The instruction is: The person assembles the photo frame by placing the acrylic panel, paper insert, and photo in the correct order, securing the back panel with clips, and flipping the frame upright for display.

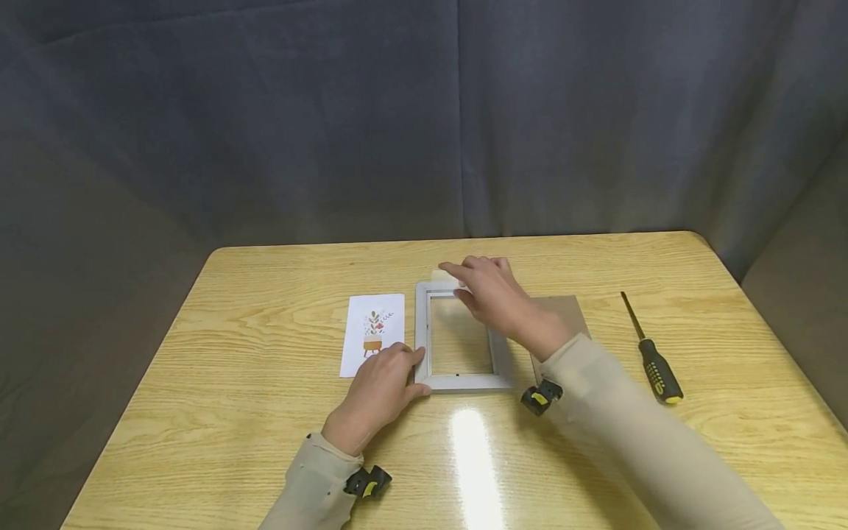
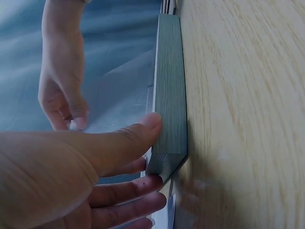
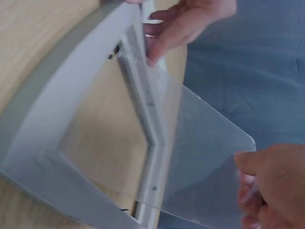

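Observation:
A grey-white picture frame (image 1: pixel 464 382) lies on the wooden table with its inner opening facing up. My left hand (image 1: pixel 384 386) grips its lower left corner; in the left wrist view the thumb (image 2: pixel 136 131) presses the frame's side (image 2: pixel 170 86). Over the far end of the frame, my right hand (image 1: pixel 490 294) pinches the edge of a clear plastic sheet (image 3: pixel 205 138). That sheet stands tilted, its other end down inside the frame opening. In the right wrist view, the right thumb and fingers (image 3: pixel 271 176) hold its outer edge.
A white card with a potted-plant picture (image 1: pixel 358 324) lies left of the frame. A brown backing board (image 1: pixel 563 309) lies to the right, partly under my right forearm. Farther right is a black and yellow screwdriver (image 1: pixel 656 368). Dark curtains (image 1: pixel 331 132) hang behind the table.

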A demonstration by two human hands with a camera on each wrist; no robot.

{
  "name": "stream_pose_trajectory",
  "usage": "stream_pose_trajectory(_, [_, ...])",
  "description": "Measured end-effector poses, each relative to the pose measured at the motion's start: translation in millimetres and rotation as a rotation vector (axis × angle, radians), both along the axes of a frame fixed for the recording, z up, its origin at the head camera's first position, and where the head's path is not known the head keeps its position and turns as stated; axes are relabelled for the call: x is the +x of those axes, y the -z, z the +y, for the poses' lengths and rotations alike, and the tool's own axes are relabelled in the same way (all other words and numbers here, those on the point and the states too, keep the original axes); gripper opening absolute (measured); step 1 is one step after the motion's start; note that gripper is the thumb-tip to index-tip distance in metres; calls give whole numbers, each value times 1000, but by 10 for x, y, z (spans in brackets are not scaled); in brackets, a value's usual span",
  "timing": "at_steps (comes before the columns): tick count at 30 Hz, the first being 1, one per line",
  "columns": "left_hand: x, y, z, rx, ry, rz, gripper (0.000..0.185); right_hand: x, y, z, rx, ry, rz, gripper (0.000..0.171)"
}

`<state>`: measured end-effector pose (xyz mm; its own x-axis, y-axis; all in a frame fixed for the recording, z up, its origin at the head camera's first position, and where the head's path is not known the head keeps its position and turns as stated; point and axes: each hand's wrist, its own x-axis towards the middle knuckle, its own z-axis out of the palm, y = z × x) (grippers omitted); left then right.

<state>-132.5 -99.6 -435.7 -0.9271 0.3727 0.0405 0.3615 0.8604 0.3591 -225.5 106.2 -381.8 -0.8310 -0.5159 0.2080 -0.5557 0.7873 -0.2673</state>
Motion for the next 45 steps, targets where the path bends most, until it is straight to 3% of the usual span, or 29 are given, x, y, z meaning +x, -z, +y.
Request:
stream_pose_trajectory(15, [2, 20, 6, 5, 1, 3, 61, 8, 144, -45, -16, -32, -1, 49])
stream_pose_trajectory(32, [5, 22, 9, 8, 5, 13, 61, -81, 286, 16, 48, -52, -93, 69])
stream_pose_trajectory(45, [3, 29, 11, 4, 0, -5, 62, -103, 471, -21, 81, -48, -61, 63])
